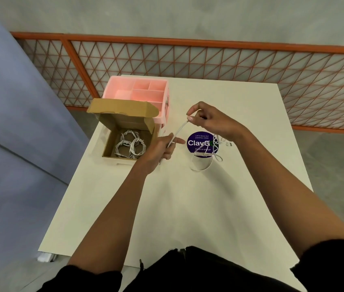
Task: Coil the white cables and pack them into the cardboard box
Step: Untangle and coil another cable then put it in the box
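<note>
Both hands over table [188, 207] centre. Left hand [160, 150] fisted round white cable [176, 133]; right hand [209, 121] pinches its far end, fingertips closed. Loose cables [206, 159] right, on purple sticker [198, 142]. Box [107, 152] left, open, coils [131, 144] inside; pink organizer [122, 94] behind.

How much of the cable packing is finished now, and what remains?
Done: several coiled cables lie inside the open cardboard box. In hand: the left hand and right hand hold one white cable stretched between them. Left: loose cables on the white table over the purple sticker.
</note>
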A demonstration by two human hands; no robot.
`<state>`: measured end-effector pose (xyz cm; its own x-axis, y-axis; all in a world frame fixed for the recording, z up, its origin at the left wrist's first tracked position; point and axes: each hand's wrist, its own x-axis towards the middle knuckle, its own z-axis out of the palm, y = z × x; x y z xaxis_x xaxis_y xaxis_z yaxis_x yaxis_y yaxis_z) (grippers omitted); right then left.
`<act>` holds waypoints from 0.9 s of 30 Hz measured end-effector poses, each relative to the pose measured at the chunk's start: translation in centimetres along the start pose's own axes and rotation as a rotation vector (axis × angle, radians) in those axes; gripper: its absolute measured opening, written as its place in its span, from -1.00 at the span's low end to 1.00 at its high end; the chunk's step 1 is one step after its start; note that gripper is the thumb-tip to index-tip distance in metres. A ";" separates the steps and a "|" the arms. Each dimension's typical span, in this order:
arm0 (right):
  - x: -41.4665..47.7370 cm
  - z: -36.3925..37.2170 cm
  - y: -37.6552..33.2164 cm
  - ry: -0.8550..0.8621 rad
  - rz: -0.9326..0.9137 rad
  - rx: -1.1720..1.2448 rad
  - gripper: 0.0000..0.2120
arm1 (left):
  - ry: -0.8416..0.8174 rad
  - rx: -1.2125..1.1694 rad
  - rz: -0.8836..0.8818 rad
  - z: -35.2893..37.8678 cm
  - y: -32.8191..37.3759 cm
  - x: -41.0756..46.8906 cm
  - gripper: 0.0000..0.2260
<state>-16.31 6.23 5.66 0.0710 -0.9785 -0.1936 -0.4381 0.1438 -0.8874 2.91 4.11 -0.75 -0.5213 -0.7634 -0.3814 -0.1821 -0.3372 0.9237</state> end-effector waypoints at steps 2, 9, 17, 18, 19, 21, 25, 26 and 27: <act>0.0 -0.3 0.8 -0.021 -0.026 0.065 -0.79 | -0.075 -0.182 -0.006 -0.4 0.3 -0.4 -0.57; 0.2 0.0 5.9 0.220 0.064 -0.106 -0.90 | -0.086 -0.610 0.103 -1.5 1.3 -0.7 -0.65; -0.4 1.4 9.6 0.449 0.152 -0.176 -0.83 | -0.222 -0.788 0.194 -2.3 0.7 -0.2 -0.70; -0.3 1.3 9.3 0.470 0.149 -0.156 -0.83 | -0.187 -0.767 0.177 -2.2 0.7 -0.3 -0.69; -0.1 1.1 8.9 0.501 0.140 -0.119 -0.85 | -0.139 -0.735 0.153 -2.0 0.8 -0.5 -0.66; 0.3 0.4 7.6 0.551 0.106 -0.010 -0.87 | -0.062 -0.673 0.107 -1.6 0.7 -0.6 -0.61; 0.9 -0.9 4.4 0.581 -0.012 0.160 -0.87 | -0.012 -0.596 0.061 -1.5 0.0 -0.5 -0.63; 1.1 -1.3 3.6 0.593 -0.040 0.197 -0.87 | 0.002 -0.582 0.053 -1.5 -0.1 -0.4 -0.63; 1.3 -1.6 2.9 0.604 -0.063 0.230 -0.86 | 0.014 -0.571 0.047 -1.4 -0.2 -0.4 -0.63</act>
<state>-18.92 5.13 3.47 -0.4559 -0.8871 0.0718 -0.2419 0.0459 -0.9692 4.34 3.74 -0.77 -0.5061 -0.7908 -0.3441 0.3225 -0.5436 0.7749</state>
